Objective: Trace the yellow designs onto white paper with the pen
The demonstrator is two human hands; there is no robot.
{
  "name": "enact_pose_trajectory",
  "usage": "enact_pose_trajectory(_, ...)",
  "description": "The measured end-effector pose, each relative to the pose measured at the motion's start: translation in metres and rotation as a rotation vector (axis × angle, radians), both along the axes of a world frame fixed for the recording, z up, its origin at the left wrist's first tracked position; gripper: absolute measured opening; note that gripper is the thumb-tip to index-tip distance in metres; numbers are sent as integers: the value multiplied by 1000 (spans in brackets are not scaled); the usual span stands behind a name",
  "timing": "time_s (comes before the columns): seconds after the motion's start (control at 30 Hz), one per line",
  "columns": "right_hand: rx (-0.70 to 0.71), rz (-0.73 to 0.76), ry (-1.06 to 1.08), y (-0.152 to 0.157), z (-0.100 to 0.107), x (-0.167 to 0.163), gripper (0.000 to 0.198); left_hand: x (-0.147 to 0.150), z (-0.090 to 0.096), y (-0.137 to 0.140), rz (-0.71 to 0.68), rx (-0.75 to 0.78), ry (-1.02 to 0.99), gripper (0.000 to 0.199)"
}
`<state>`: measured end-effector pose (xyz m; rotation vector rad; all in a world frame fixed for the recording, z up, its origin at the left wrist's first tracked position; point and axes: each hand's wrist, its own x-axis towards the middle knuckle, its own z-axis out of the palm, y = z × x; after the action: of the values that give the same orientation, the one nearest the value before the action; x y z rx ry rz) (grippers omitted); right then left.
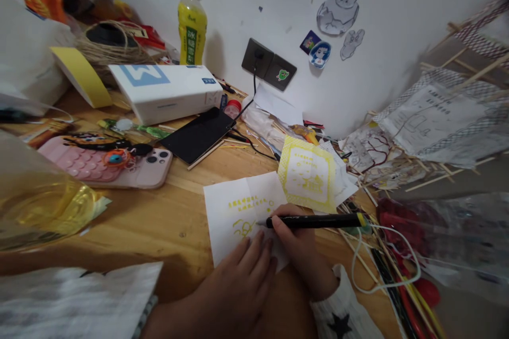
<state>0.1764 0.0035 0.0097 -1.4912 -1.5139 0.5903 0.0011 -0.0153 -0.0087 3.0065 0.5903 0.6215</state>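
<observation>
My right hand [296,230] grips a black marker [318,221] with a yellow end, its tip touching a white sheet of paper [222,222]. Yellow writing and a few curved yellow lines mark the sheet. My left hand [242,275] lies flat with fingers stretched over the lower part of that paper. Just beyond, a second sheet with a yellow patterned border and a yellow drawing [308,172] rests partly against the first one. The lower edge of the white sheet is hidden under my hands.
A pink phone [159,172], a black phone-like slab [201,135] and a white box [170,95] lie to the left. Behind stands a yellow drink bottle [192,29]. On the near left is a clear container of yellow liquid [47,206]. Thin sticks and a white cord loop [415,270] crowd the right.
</observation>
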Motion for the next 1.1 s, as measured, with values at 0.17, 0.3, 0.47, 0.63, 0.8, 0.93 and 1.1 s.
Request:
enact_pose_trajectory(0.17, -26, -6, -15, -1, -1, 1, 9, 0, 1, -1, 4, -18, 18, 55)
enact_pose_trajectory(0.3, -18, -2, -10, -1, -2, 1, 9, 0, 2, 0, -3, -15, 26, 56)
enact_pose_trajectory(0.47, 1, -18, -19, 0, -2, 1, 10, 0, 3, 1, 1, -15, 12, 56)
enact_pose_trajectory(0.63, -12, -9, -7, 0, -2, 2, 12, 1, 2, 0, 2, -10, -13, 54)
enact_pose_trajectory(0.8, 18, -53, 26, 2, 0, 5, 12, -1, 2, 0, 13, 13, -6, 53)
enact_pose_trajectory(0.93, 6, -85, 37, 5, 2, 10, 14, -2, 5, 0, -23, 16, 14, 47)
enact_pose_trajectory(1.1, 1, -30, 39, 5, 0, 11, 13, 0, 5, 1, -8, 36, -5, 45)
